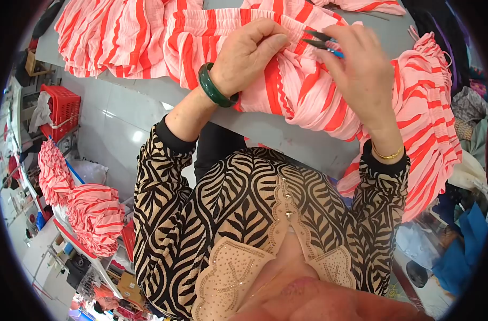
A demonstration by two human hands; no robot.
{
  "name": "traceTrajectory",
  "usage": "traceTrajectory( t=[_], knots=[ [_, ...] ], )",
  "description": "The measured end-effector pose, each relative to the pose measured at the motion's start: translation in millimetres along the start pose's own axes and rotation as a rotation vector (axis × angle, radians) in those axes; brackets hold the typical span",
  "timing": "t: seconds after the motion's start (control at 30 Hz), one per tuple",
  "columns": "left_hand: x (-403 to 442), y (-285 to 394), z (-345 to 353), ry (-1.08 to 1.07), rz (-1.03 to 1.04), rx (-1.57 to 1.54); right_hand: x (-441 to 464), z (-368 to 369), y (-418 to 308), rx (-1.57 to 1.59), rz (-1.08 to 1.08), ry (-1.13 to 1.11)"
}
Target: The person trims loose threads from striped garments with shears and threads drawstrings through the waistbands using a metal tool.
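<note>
The left hand (249, 56) is mostly closed, fingers curled and thumb drawn in, pinching the cloth (302, 104) near its gathered band. The right hand (364, 69) is curled around the snips (320, 44), whose dark blades stand slightly parted and point toward the left hand, just above the cloth. A green bangle (214, 88) circles the left wrist, a gold bracelet (389, 155) the right. The cloth, pink with red stripes, lies bunched across the grey table (292, 132), in front of the person, and hangs over its edge at the right. Farther left are a red basket (64, 109) and two striped bundles (95, 219); blue fabric (463, 254) lies at far right.
</note>
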State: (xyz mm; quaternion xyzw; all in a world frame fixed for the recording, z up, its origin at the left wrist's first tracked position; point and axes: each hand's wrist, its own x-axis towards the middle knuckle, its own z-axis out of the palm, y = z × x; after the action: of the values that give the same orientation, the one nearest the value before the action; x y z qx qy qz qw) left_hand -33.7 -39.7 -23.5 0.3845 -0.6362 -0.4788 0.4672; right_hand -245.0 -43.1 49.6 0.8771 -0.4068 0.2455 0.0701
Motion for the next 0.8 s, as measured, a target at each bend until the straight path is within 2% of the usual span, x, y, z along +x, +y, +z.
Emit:
traceTrajectory(
  t=[0.07,0.4,0.6,0.8],
  knots=[
    [-2,2,0,0.002,0.015,-0.052,4,5,-6,-0.075,-0.039,-0.067],
    [-14,7,-2,0.003,0.106,-0.003,3,9,-14,-0.108,-0.119,0.047],
    [-23,11,-1,0.01,0.136,-0.016,0,15,-12,-0.151,-0.265,0.16],
    [-30,20,1,0.001,0.187,0.099,-6,13,-20,-0.191,-0.257,0.174]
  ],
)
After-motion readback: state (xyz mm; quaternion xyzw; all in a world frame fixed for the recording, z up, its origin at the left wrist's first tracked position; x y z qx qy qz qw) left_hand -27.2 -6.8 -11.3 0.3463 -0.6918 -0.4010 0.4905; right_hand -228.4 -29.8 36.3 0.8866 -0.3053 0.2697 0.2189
